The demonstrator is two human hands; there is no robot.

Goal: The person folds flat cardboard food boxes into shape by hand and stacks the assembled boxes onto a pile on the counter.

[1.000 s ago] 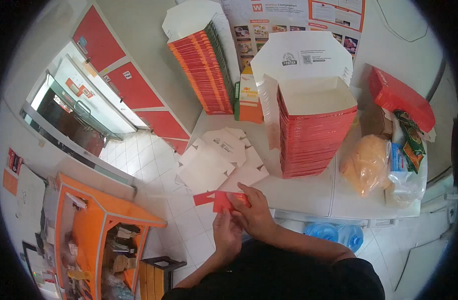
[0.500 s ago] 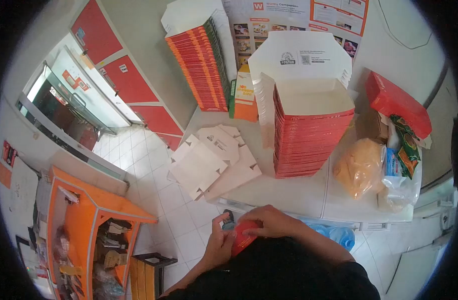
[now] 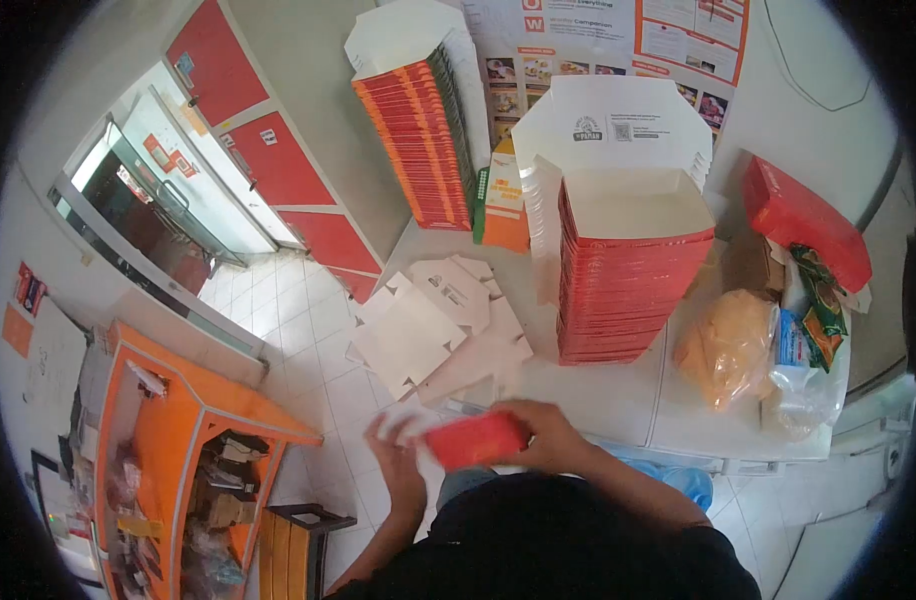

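My right hand [image 3: 550, 438] grips a red cardboard box [image 3: 473, 440] by its right end, in front of my body and just off the table's near edge. Blur softens the box's left end, where a pale flap seems to show. My left hand [image 3: 400, 462] is beside that end, its fingers spread and apart from one another; whether a fingertip touches the box I cannot tell. Beyond them, flat white box blanks [image 3: 408, 335] lie loosely overlapped on the table. To their right rises a tall stack of nested red boxes [image 3: 628, 300], the top one with its white lid up.
An orange-and-green stack of nested boxes [image 3: 418, 145] stands at the back left of the table [image 3: 603, 410]. On the right are a plastic bag of orange-tan contents [image 3: 728, 345] and a red box [image 3: 803, 220]. Blue water bottles [image 3: 683, 485] sit below. An orange shelf [image 3: 198, 430] is at left.
The red piece, earlier between both hands close to my body, is now raised and held lengthwise in my right hand. My left hand has moved left and opened.
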